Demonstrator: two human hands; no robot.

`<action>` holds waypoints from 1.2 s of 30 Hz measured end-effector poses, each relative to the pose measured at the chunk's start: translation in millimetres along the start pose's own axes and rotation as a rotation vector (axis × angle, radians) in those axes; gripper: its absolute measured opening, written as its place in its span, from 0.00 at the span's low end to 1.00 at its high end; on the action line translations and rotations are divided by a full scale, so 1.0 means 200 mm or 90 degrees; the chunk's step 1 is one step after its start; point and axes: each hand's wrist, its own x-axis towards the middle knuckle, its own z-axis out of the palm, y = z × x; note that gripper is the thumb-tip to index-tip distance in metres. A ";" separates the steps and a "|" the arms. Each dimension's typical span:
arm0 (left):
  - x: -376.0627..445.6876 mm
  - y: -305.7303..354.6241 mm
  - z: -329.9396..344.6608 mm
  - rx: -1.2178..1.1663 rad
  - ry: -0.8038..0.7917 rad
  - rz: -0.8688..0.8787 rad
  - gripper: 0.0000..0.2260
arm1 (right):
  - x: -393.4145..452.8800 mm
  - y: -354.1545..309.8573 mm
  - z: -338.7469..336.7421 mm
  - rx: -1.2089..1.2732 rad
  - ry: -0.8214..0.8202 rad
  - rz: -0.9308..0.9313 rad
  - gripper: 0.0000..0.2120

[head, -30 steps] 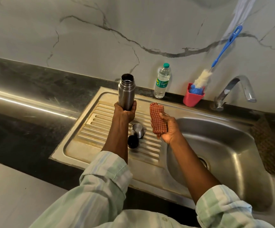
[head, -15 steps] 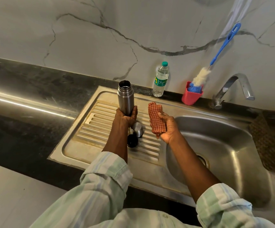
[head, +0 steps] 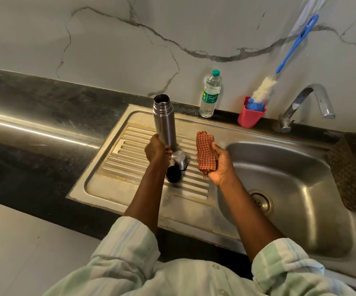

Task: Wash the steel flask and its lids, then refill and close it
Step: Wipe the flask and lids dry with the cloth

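The open-mouthed cylindrical brushed-steel flask [head: 164, 122] stands upright on the ribbed stainless-steel draining board [head: 117, 167], its threaded neck uppermost; the left hand [head: 156, 149] grips its base with fingers curled round the lower wall. Whether the base touches the ribs cannot be told, as the hand covers it. At 5 o'clock from the flask, touching the board, lie the domed steel outer lid [head: 179, 160] and, just beside it at 7 o'clock, the round black inner stopper [head: 173, 173], partly behind the left forearm. The right hand [head: 218, 165] holds a folded red-and-white checked waffle-weave cloth [head: 205, 153], fingers closed about it, over the seam between board and the rounded steel sink basin [head: 300, 189]. A drain strainer [head: 260, 201] sits in the basin floor, half hidden by the right forearm. Along the back edge, on a dark speckled stone counter [head: 34, 99], stand a clear plastic water bottle with green cap [head: 210, 95], a pink plastic cup [head: 251, 117] holding a blue-handled bottle brush with white bristles [head: 264, 89], and a curved chrome tap [head: 309, 105]. White veined marble wall [head: 130, 39] behind. A dark woven mat [head: 350, 178] at 3 o'clock is cut off by the frame.
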 end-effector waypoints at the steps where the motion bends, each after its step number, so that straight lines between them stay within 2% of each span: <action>1: 0.00 -0.02 0.00 0.146 0.044 0.088 0.24 | 0.00 0.01 -0.01 0.012 -0.001 -0.003 0.17; 3: -0.02 -0.08 -0.01 0.381 0.037 0.184 0.33 | 0.00 0.03 -0.03 0.041 -0.001 -0.012 0.16; 5: -0.04 -0.13 0.00 0.604 0.009 0.215 0.42 | -0.02 0.04 -0.04 0.067 0.007 -0.018 0.16; 7: -0.05 -0.17 0.01 0.780 -0.025 0.261 0.34 | -0.04 0.03 -0.06 0.071 0.007 -0.012 0.16; 9: -0.06 -0.18 0.00 0.828 -0.044 0.309 0.22 | -0.06 0.02 -0.08 0.063 0.009 -0.001 0.15; 10: -0.06 -0.18 0.00 0.825 -0.046 0.327 0.20 | -0.08 0.01 -0.10 0.073 0.009 0.009 0.15; 13: -0.07 -0.19 0.00 0.772 -0.067 0.392 0.24 | -0.12 -0.03 -0.16 0.069 -0.005 -0.009 0.16; 16: -0.14 -0.23 0.01 0.580 -0.167 0.435 0.30 | -0.17 -0.08 -0.21 -0.034 0.032 -0.114 0.13; 18: -0.21 -0.28 0.05 0.393 -0.264 0.370 0.27 | -0.22 -0.12 -0.24 -0.145 0.099 -0.228 0.15; 20: -0.27 -0.35 0.11 0.219 -0.346 0.234 0.20 | -0.30 -0.15 -0.25 -0.348 0.162 -0.359 0.18; 23: -0.40 -0.47 0.25 0.055 -0.450 0.076 0.06 | -0.40 -0.13 -0.29 -0.650 0.109 -0.549 0.19; 25: -0.47 -0.55 0.33 0.046 -0.472 0.055 0.08 | -0.42 -0.12 -0.37 -0.791 0.099 -0.632 0.21; 27: -0.52 -0.63 0.40 0.043 -0.491 0.044 0.06 | -0.42 -0.19 -0.46 -0.788 0.160 -0.623 0.20; 29: -0.55 -0.70 0.45 0.034 -0.513 0.039 0.04 | -0.41 -0.32 -0.52 -0.652 0.197 -0.509 0.17; 31: -0.59 -0.75 0.51 0.025 -0.529 0.046 0.10 | -0.41 -0.45 -0.60 -0.525 0.197 -0.422 0.15; 32: -0.61 -0.77 0.54 0.021 -0.530 0.051 0.13 | -0.43 -0.48 -0.63 -0.519 0.217 -0.412 0.14; 34: -0.66 -0.79 0.61 0.014 -0.513 0.059 0.12 | -0.49 -0.48 -0.66 -0.600 0.260 -0.481 0.14; 36: -0.70 -0.83 0.66 0.011 -0.500 0.059 0.07 | -0.55 -0.44 -0.68 -0.714 0.244 -0.584 0.16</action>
